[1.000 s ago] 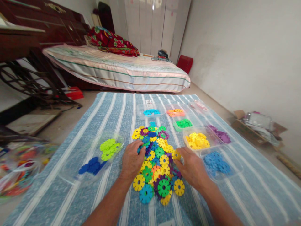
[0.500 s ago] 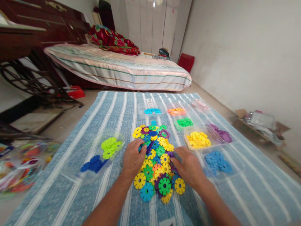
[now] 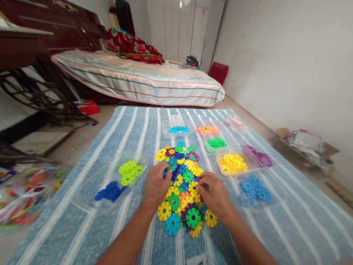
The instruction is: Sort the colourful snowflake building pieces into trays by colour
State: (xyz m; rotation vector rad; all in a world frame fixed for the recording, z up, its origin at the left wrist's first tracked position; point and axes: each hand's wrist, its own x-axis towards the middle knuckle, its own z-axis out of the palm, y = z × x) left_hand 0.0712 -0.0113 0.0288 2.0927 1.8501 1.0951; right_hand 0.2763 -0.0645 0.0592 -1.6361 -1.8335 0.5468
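Note:
A heap of notched plastic discs (image 3: pixel 188 177) in yellow, green, blue, purple and orange lies in the middle of the striped cloth. At its left edge is my left hand (image 3: pixel 157 186), thumb and fingers curled around a blue disc (image 3: pixel 166 171). My right hand (image 3: pixel 215 192) reaches over the right edge of the heap, its thumb and forefinger drawn together by the yellow discs (image 3: pixel 192 186). Whatever sits between those right fingertips is too small to make out. Nearest me lie a green disc (image 3: pixel 193 218) and a light blue disc (image 3: pixel 173 224).
On the right, clear tubs hold yellow discs (image 3: pixel 234 163), blue discs (image 3: pixel 255 189), purple discs (image 3: pixel 258 156) and green discs (image 3: pixel 216 143). Behind are orange discs (image 3: pixel 207 130) and light blue discs (image 3: pixel 178 130). A left tub holds lime discs (image 3: pixel 130 172) and dark blue discs (image 3: pixel 110 191).
My right hand has shifted left onto the edge of the heap, and its thumb and forefinger have come together. My left hand has stayed in place.

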